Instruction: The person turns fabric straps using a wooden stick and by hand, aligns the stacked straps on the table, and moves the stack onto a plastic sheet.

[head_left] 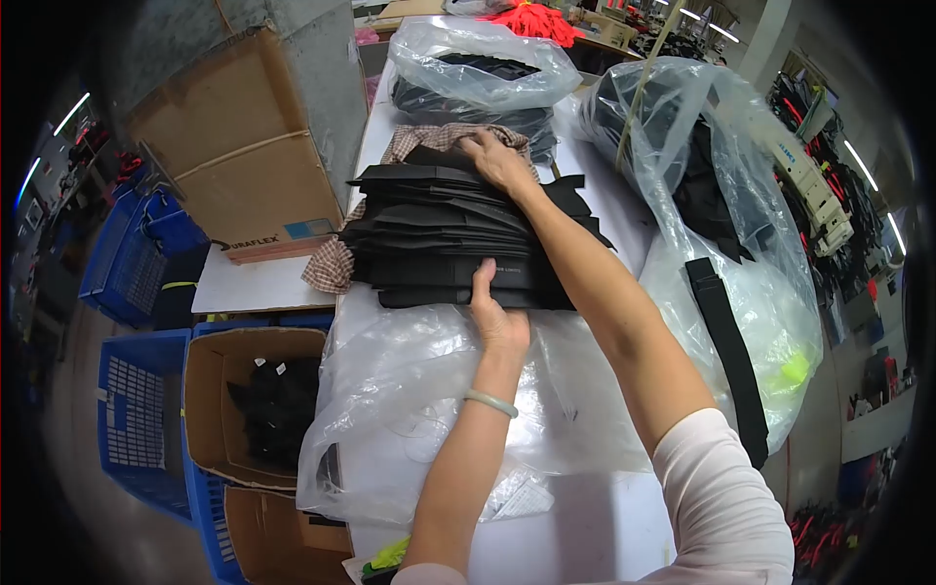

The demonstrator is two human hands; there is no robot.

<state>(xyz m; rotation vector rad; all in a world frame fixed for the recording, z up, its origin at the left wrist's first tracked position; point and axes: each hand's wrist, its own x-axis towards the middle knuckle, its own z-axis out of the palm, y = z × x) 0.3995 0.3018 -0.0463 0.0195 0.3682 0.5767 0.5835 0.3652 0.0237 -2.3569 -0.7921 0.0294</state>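
A thick stack of folded black fabric pieces (pixel 419 219) lies across a brown checked cloth (pixel 331 266) on the table. My left hand (pixel 500 322) grips the near side of the stack, its thumb up on the front edge and its other fingers hidden beneath. At the far side, my right hand (pixel 499 164) is closed over the stack's back edge next to the checked cloth; its fingertips are partly hidden. Under my left forearm a clear plastic bag (pixel 390 380) is spread out.
Plastic bags of black pieces stand behind (pixel 478 44) and at the right (pixel 721 127). A black strip (pixel 726 361) lies on the right bag. Left of the white table (pixel 604 526) are a cardboard box (pixel 210 400) of black pieces, blue crates (pixel 141 419) and a large carton (pixel 234 136).
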